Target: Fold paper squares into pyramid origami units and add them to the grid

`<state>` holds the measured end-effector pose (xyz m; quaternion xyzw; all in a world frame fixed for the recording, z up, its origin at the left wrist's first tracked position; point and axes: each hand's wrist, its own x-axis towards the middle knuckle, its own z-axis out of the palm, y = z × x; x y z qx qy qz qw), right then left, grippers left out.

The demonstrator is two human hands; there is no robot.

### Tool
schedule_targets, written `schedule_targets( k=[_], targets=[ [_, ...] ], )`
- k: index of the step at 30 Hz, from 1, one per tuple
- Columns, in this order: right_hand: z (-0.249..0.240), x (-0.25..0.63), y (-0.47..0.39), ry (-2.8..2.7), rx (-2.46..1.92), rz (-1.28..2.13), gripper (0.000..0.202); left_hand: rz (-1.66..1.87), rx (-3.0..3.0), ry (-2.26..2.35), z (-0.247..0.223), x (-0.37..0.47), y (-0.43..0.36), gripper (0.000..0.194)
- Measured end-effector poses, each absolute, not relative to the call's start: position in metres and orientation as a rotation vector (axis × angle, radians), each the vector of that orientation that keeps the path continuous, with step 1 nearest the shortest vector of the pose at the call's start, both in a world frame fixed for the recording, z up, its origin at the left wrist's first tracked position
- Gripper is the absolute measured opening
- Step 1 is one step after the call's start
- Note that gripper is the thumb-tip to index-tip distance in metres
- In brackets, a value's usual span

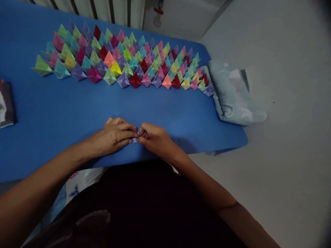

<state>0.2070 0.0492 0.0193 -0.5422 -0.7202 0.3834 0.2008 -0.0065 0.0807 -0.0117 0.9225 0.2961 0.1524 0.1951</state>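
A small piece of pale purple paper [134, 140] shows between my two hands near the front edge of the blue-covered table [85, 113]. My left hand [116, 135] has its fingers pressed together on the paper's left side. From the right, my right hand [152, 136] pinches the paper with curled fingers. The fingertips of both hands almost meet, and they hide most of the paper. Beyond the hands, several folded paper boats [110, 76] in green, pink, purple, red, yellow and blue stand in close rows.
A folded grey-blue cloth [230, 94] lies at the table's right end, beside the wall [289, 103]. At the left edge is a dark item with a pale middle [7, 103]. A white slatted radiator [103, 10] stands behind the table.
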Motion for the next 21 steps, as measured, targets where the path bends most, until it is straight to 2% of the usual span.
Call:
schedule_targets(
  k=[8, 21],
  targets=[
    [0.025, 0.216, 0.048, -2.107, -1.562, 1.085, 0.009, 0.503, 2.647, 0.833, -0.015, -0.006, 0.075, 0.033],
    [0.028, 0.232, 0.048, -2.186, -1.658, 1.001, 0.016, 0.444, 2.65, 0.812, -0.008, -0.007, 0.077, 0.034]
  ],
)
